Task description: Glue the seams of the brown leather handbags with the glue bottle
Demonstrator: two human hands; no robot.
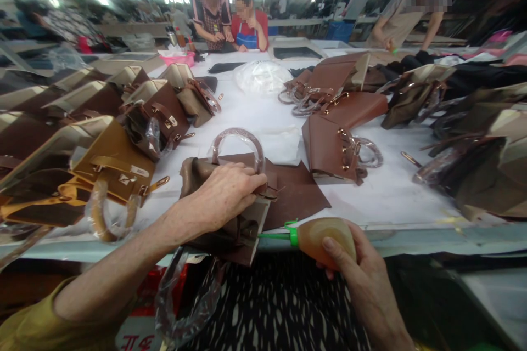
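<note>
My left hand [224,194] presses down on a dark brown handbag [230,230] lying at the near edge of the white table [263,115], fingers curled over its top by the plastic-wrapped handle [239,140]. My right hand [349,260] grips a tan squeeze bottle [321,236] with a green nozzle [274,236]. The nozzle tip points into the bag's side. A flat brown leather piece [296,192] lies under and beside the bag.
Several brown and mustard handbags [115,164] crowd the left side, and more brown bags [333,148] lie right and centre. A clear plastic bag [263,77] sits further back. People [247,16] work at the table's far end.
</note>
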